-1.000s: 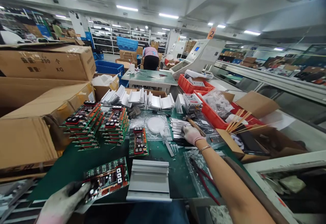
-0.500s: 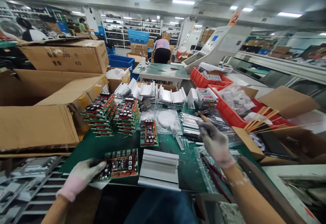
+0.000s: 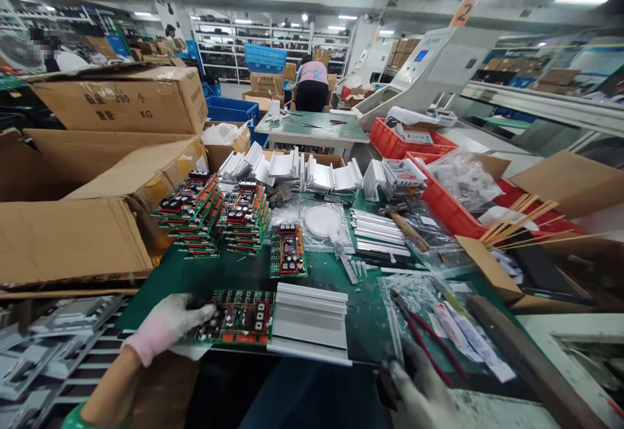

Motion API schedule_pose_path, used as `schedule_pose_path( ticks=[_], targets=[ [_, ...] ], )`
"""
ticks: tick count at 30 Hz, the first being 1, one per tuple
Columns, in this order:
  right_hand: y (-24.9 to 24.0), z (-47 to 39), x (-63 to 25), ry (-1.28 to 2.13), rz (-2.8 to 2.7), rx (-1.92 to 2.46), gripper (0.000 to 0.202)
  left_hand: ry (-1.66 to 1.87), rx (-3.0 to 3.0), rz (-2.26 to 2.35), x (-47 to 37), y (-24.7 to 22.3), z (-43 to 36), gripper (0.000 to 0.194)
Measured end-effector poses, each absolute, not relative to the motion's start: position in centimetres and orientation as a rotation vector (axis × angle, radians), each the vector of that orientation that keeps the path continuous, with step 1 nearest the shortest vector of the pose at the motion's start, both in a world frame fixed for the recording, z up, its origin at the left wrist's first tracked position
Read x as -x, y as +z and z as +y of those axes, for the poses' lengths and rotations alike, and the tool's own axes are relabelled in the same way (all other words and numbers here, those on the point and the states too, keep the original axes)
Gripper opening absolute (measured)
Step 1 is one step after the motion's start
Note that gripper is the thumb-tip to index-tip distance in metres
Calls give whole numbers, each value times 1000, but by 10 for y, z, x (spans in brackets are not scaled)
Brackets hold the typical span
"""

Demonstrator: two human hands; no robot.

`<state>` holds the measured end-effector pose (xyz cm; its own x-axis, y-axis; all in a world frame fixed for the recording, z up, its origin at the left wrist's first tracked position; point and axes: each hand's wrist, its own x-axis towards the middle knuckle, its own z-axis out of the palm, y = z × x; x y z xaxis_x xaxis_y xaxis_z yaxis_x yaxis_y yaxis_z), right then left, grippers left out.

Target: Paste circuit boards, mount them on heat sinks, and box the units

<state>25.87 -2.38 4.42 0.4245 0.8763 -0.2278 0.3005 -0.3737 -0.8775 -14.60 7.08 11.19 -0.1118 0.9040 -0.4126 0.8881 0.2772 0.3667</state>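
Note:
My left hand (image 3: 176, 320), in a pale glove with a pink cuff, grips the left end of a green circuit board (image 3: 241, 316) lying near the table's front edge. Right up against the board's other end is a silver, finned aluminium heat sink profile (image 3: 311, 322). Low at the front edge, my gloved right hand (image 3: 422, 383) is smeared by motion; whether it holds anything is unclear. Just above it lie red-handled pliers (image 3: 423, 331) on a plastic bag. Another circuit board (image 3: 288, 250) rests farther back, beside two stacks of boards (image 3: 244, 218).
Heat sink profiles (image 3: 319, 175) line the table's far side. A hammer (image 3: 408, 229) lies by thin metal strips (image 3: 377, 231). Red crates (image 3: 439, 198) stand on the right, cardboard boxes (image 3: 73, 240) on the left. Behind the farther table, a person (image 3: 312, 84) bends over.
My right hand has come down from beside the hammer to the front edge, below the pliers. The left hand and its board have shifted slightly right, toward the heat sink profile.

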Motion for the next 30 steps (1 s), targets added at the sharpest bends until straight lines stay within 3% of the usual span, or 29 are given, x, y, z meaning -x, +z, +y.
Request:
schedule_pose_path(
  ticks=[10,30],
  targets=[
    [39,-24,-215,1067,-1234,1759,49,3,-1631,1931,145,119,77,56],
    [32,-21,-225,1190,-1336,1708,47,-25,-1575,1787,146,125,91,58]
  ],
)
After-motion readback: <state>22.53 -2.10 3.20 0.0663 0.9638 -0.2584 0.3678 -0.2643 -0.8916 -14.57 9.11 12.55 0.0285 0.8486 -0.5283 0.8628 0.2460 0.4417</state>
